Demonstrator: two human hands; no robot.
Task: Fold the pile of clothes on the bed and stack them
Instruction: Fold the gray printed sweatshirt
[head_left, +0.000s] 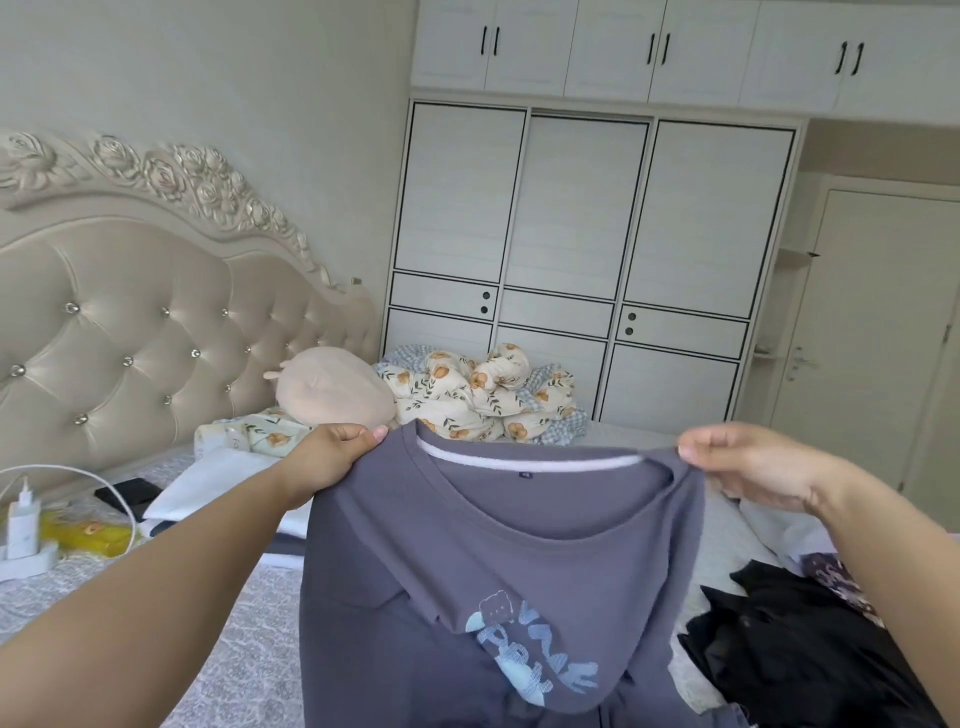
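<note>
Pinching the grey-purple T-shirt (498, 571) at its shoulders, left hand (332, 457) and right hand (748, 462) hold it unfolded above the bed (249, 613), while dark clothes (779, 639) lie unfolded beside it.

Bare forearms — hands (332, 457) unadorned

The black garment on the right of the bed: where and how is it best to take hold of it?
The black garment lies crumpled on the bed, no collar or hem showing. Probably best to come from above with the right hand, nearest to it, and pinch a raised fold at its top edge with the fingers, then lift to find the shoulders.
</note>
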